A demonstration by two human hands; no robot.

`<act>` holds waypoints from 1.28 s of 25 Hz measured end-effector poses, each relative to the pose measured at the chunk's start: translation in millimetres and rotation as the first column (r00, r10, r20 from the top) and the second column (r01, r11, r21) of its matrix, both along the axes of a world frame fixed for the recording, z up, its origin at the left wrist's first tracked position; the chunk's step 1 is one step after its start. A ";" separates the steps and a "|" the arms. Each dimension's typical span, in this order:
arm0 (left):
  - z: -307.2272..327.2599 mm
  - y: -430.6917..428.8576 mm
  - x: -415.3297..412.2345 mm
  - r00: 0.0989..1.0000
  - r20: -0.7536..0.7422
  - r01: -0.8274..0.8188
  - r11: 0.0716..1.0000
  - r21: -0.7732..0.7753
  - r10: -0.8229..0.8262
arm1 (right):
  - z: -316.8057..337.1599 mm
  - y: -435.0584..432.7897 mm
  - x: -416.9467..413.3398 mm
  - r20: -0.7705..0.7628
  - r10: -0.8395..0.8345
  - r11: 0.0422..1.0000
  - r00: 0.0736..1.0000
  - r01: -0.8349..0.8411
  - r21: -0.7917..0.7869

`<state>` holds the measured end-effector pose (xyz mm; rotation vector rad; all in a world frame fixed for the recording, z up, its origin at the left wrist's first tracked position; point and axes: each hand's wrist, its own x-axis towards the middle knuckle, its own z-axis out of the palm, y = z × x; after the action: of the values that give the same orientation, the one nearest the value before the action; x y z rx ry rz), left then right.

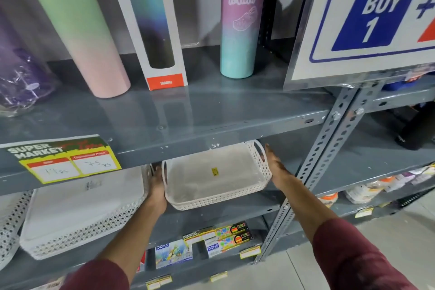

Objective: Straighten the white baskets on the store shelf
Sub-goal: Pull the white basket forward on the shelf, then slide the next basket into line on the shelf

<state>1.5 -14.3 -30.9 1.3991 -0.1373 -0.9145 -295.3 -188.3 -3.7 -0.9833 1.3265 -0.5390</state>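
Observation:
A small white perforated basket point(215, 178) with loop handles sits on the middle grey shelf point(235, 212), turned slightly askew, a yellow sticker inside it. My left hand point(157, 187) presses its left side and my right hand point(274, 165) holds its right side near the handle. To the left lies a larger white basket point(80, 214), its front edge overhanging the shelf. The edge of a third perforated basket point(8, 226) shows at the far left.
The upper shelf point(188, 110) carries tall bottles, a boxed bottle point(150, 23) and a price tag point(63, 160) on its lip. A perforated upright post point(329, 148) stands just right of my right arm. Boxed stationery point(211, 242) fills the shelf below.

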 end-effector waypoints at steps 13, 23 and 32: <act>63.2 145.4 127.9 0.815 0.572 -0.243 0.950 0.195 0.091 | 50.2 152.4 213.9 -0.313 0.332 0.552 0.890 -0.452 -0.701; 11.4 229.5 226.6 0.900 0.426 -0.193 0.792 0.579 -0.092 | -28.3 182.3 330.8 -0.392 0.363 0.855 0.846 -0.469 -0.222; 34.2 233.4 240.8 0.922 0.311 -0.243 0.970 -0.001 0.231 | 20.5 200.3 307.8 -0.009 -0.076 0.958 0.997 0.070 -0.279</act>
<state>242.2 219.1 3.4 1.5506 -0.1831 -0.4949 12.5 12.1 16.8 -1.1745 1.3310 -0.7907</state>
